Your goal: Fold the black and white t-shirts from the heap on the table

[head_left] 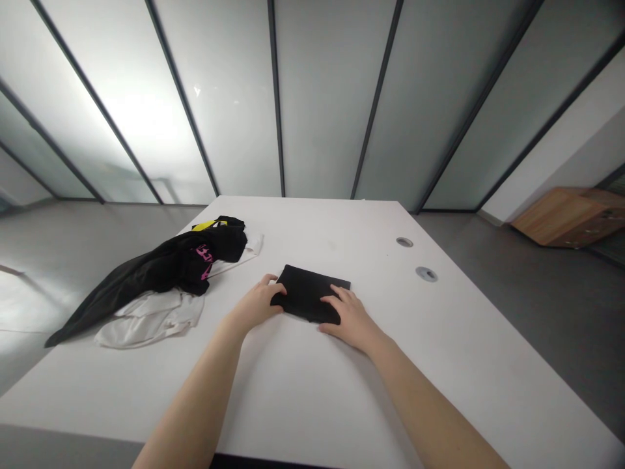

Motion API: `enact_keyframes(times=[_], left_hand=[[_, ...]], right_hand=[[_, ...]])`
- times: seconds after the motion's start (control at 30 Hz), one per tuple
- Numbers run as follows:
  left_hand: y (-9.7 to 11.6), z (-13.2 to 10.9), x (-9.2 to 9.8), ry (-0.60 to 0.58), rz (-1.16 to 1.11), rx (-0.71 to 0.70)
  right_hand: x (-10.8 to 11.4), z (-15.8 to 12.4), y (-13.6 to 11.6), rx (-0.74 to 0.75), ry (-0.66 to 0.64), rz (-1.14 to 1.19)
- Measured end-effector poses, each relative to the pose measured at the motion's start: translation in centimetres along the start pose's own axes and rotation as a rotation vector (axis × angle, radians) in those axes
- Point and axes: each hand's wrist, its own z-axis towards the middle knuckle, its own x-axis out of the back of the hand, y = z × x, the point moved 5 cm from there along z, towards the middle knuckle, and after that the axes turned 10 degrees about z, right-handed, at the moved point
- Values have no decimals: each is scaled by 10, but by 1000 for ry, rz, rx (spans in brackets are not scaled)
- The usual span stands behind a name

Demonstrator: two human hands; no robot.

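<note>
A black cloth folded into a small rectangle (312, 290) lies on the white table (303, 384) in front of me. My left hand (258, 301) curls round its near left edge, thumb on top, gripping the fold. My right hand (349, 319) rests on its near right corner with the fingers stretched flat on the fabric.
A heap of clothes (166, 270) lies at the table's left: black pieces with pink and yellow marks over a white garment (151, 316), partly hanging off the edge. Two round cable holes (426, 273) sit at the right. A wooden cabinet (566, 215) stands far right by the glass wall.
</note>
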Motion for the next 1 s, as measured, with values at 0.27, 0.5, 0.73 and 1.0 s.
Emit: enact_keyframes(times=[0.27,0.5,0.73,1.0], left_hand=[[-11,5,-5,12,-146,-61],[-22,13,-8,147,-195,-49],[-21,9,-8,75,-217,-59],[-9,6,-8,18,-205,-37]], right_hand=[[22,2,19,18,74,26],[28,4,27,35,120,19],[32,6,39,-66,130,-28],[33,2,9,67,288,6]])
